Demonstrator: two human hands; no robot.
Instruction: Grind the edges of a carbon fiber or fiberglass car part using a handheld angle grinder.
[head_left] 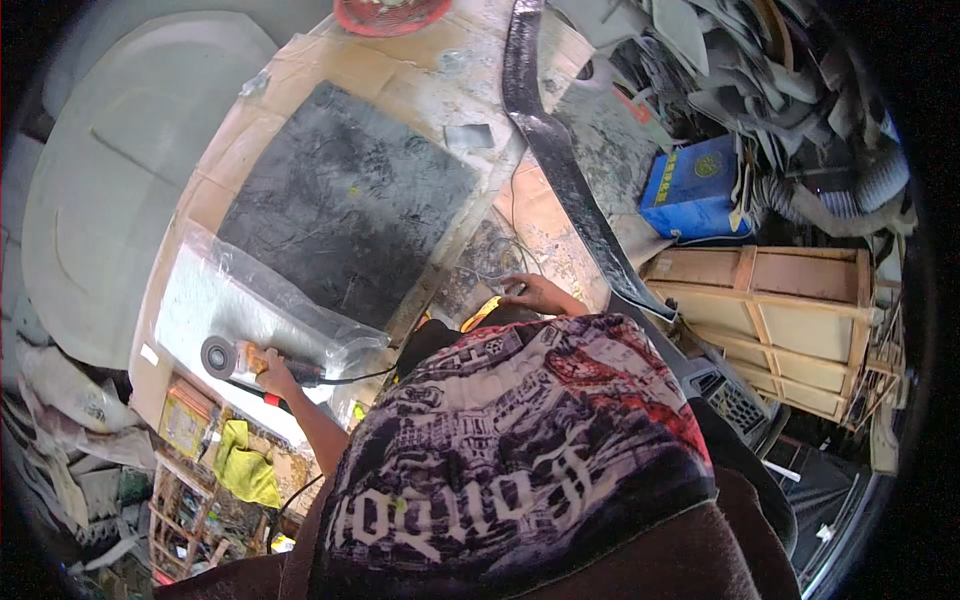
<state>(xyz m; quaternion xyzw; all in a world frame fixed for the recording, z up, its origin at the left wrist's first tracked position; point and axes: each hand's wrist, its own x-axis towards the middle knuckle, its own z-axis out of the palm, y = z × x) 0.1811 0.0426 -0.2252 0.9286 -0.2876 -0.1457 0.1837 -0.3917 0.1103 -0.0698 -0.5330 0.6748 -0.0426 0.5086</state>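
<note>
My left hand (271, 374) is closed around the orange body of an angle grinder (243, 358). Its round grey disc (218, 356) faces away from me, over a shiny silvery sheet with clear plastic film (290, 318) at the near left of the table. A dark cord runs from the tool toward my lap. My right hand (538, 294) is at my dark-clad knee, next to a yellow-orange patch (482, 314). Its fingers look bent and apart, with no tool visible in them.
A dark square mat (350, 200) covers the cardboard-topped table (190, 205). Beyond sits a red round basket (390, 14). A long black glossy part (575, 165) slants down the right side. Further right are a blue box (695, 188) and a wooden crate (770, 325). A yellow-green cloth (246, 464) hangs near left.
</note>
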